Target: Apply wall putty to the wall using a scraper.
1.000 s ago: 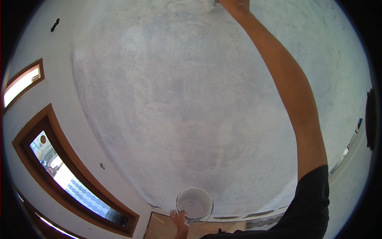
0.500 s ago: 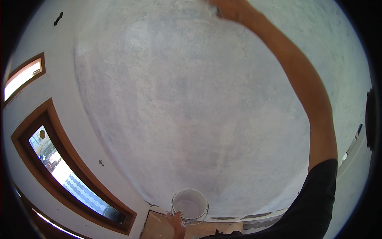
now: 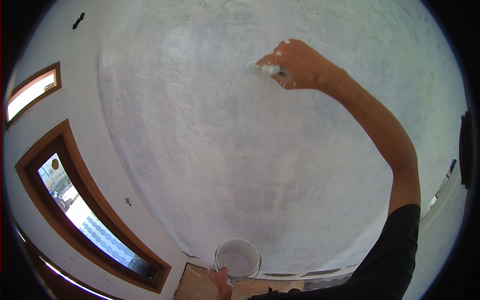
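My right hand (image 3: 295, 65) is closed round a paintbrush (image 3: 270, 69) with white paint on it, held at the upper middle of a mottled grey-white wall (image 3: 235, 150); whether the bristles touch it, I cannot tell. White specks dot my knuckles. Low in the picture, my left hand (image 3: 220, 279) grips the near left edge of a white bucket (image 3: 237, 256), which is smeared and has some pale liquid or residue inside.
A wood-framed door or window with glass (image 3: 90, 231) and a smaller framed window (image 3: 34, 95) line the left wall, near a black fitting (image 3: 78, 21). A wooden board (image 3: 195, 280) lies below the bucket. A pale frame (image 3: 440, 200) edges the right.
My right hand has come down from the top edge with the brush, and the elbow is more bent. The bucket in my left hand sits slightly further left than a second ago.
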`<state>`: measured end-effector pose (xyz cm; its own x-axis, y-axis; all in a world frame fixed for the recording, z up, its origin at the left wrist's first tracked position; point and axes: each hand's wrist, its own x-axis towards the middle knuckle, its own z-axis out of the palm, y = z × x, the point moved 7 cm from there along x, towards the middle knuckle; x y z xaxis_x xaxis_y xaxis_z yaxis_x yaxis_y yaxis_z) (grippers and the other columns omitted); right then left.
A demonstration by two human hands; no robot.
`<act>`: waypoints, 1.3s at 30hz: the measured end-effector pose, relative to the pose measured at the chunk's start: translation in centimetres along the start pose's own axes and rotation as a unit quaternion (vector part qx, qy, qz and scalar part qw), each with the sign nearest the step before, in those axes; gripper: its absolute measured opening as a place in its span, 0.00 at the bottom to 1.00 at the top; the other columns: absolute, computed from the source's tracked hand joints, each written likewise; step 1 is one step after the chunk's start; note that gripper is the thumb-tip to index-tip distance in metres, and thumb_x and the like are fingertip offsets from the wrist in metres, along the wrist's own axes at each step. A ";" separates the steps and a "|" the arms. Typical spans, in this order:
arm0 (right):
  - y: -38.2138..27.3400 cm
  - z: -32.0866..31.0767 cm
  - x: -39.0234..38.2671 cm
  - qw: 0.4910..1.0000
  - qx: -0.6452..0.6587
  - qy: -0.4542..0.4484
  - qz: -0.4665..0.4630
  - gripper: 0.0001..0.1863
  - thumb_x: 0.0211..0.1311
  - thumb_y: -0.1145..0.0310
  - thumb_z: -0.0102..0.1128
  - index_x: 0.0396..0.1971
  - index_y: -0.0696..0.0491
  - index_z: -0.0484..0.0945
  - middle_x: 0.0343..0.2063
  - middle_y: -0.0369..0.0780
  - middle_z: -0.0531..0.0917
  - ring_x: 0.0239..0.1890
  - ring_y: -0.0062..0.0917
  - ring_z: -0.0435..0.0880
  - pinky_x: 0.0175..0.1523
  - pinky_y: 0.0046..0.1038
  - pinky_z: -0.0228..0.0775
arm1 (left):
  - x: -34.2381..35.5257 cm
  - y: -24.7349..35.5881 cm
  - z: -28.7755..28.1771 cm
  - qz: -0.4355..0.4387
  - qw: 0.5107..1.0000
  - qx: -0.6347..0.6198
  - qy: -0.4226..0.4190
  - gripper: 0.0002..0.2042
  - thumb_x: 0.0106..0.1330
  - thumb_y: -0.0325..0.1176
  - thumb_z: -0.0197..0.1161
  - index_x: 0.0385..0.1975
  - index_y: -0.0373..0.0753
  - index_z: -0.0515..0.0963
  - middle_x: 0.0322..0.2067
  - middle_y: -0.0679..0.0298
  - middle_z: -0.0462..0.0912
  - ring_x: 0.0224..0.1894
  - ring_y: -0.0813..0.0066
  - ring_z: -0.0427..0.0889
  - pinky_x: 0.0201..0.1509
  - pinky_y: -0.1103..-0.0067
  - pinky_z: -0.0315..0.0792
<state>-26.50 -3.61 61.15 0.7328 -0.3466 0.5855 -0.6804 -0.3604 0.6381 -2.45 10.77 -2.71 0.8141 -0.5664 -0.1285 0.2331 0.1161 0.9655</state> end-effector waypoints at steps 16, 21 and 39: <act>18.2 -15.6 14.0 0.954 -0.138 0.262 0.054 0.19 0.53 0.65 0.61 0.46 0.54 0.78 0.42 0.48 0.81 0.46 0.42 0.76 0.53 0.40 0.69 | 2.8 -5.5 -3.2 0.120 0.977 0.164 0.064 0.20 0.35 0.26 0.63 0.31 0.26 0.69 0.29 0.51 0.73 0.32 0.57 0.72 0.37 0.67 0.69; 16.5 -9.4 11.9 0.960 -0.120 0.238 0.083 0.17 0.51 0.71 0.60 0.45 0.50 0.81 0.39 0.44 0.83 0.43 0.41 0.78 0.53 0.41 0.68 | 1.7 -4.1 -0.8 -0.013 0.987 0.150 -0.052 0.29 0.55 0.44 0.64 0.54 0.34 0.70 0.51 0.41 0.72 0.55 0.42 0.69 0.60 0.58 0.60; 3.9 -4.2 7.2 0.975 0.214 0.051 0.039 0.17 0.51 0.66 0.72 0.42 0.52 0.81 0.38 0.43 0.84 0.39 0.36 0.83 0.47 0.36 0.76 | 6.7 -16.3 -5.5 0.413 0.776 0.476 -0.010 0.12 0.63 0.34 0.54 0.46 0.46 0.78 0.48 0.56 0.76 0.57 0.45 0.68 0.63 0.50 0.56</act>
<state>-23.86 -3.92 69.98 0.6610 -0.3081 0.6842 -0.6600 -0.6726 0.3347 2.16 9.61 -20.52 0.4661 -0.6328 0.6183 -0.8708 -0.2043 0.4472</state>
